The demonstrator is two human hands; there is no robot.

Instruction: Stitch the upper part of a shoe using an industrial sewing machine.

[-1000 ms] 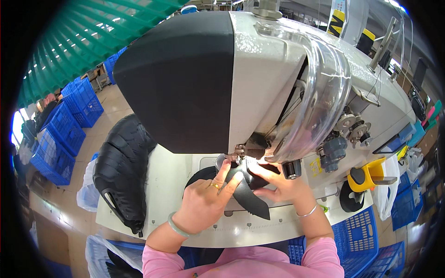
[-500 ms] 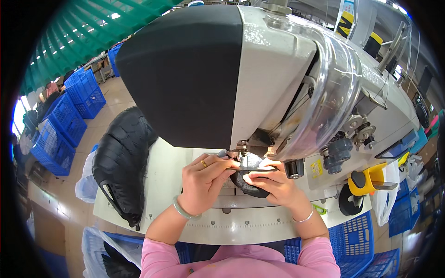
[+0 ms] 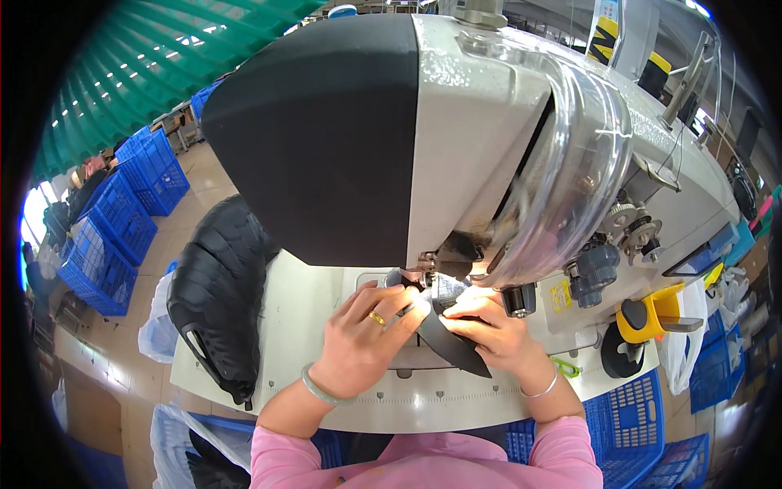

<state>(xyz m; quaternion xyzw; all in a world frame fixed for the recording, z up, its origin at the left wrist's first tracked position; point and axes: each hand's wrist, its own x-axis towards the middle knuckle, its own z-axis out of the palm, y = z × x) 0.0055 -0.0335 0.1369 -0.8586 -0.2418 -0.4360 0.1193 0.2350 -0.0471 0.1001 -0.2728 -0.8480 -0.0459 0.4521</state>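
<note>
A sewing machine [image 3: 472,138] with a black head end and a clear plastic guard stands in front of me. Beneath its lit needle area [image 3: 426,275] lies a dark, strap-like material piece [image 3: 452,346], its pointed end slanting toward me and to the right. My left hand [image 3: 366,330], with a gold ring, grips the piece's left side close to the presser foot, fingers closed. On the other edge my right hand [image 3: 493,330] pinches the material between thumb and fingers. The exact stitching spot is partly hidden by my fingertips and glare.
Black stacked moulded pieces [image 3: 216,301] lie on the left of the white table [image 3: 301,326]. At the right are a yellow holder [image 3: 656,314], a black roll [image 3: 619,354] and a green tool [image 3: 564,367]. Blue crates [image 3: 98,269] stand around, with a plastic bag [image 3: 175,440] below left.
The piece has swung from lying crosswise between my hands to slanting toward me. My left fingers have spread over its left side; my right hand has shifted slightly along its right edge.
</note>
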